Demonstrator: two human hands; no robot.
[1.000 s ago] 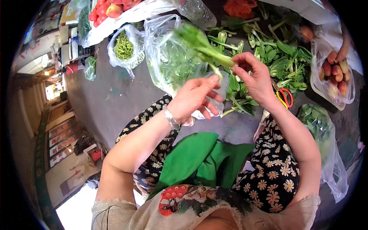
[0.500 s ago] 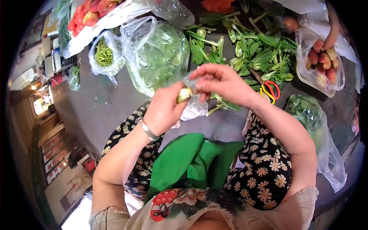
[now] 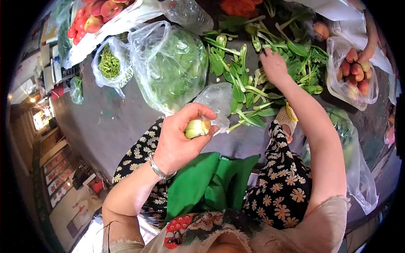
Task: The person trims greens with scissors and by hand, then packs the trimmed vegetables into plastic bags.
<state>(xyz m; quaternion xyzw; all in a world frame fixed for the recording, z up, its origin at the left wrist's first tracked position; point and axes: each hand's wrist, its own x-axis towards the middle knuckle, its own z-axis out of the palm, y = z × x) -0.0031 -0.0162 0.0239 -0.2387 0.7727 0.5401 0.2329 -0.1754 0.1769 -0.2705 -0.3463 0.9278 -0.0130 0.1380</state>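
Note:
My left hand (image 3: 181, 133) is closed around a bok choy (image 3: 195, 128), whose pale cut base faces up between thumb and fingers. My right hand (image 3: 275, 67) is stretched out over a pile of leafy bok choy (image 3: 301, 63), fingers slightly apart at the pile's near left side; no item shows in them. Loose bok choy stems (image 3: 244, 86) lie between the two hands. A crumpled clear plastic bag (image 3: 219, 99) lies just beyond my left hand. The yellow handle of the scissors (image 3: 291, 112) peeks out beside my right forearm, which hides the rest.
A large clear bag of greens (image 3: 179, 69) stands ahead on the left, beside a small bag of green pieces (image 3: 109, 63). Peaches and tomatoes (image 3: 90, 21) sit far left. On the right are a bagged tray of reddish fruit (image 3: 354, 74) and another bag of greens (image 3: 344, 130).
My right hand has moved away from my left hand, forward and right to the pile. My left hand has lowered slightly, still holding the bok choy. My right forearm now covers most of the scissors.

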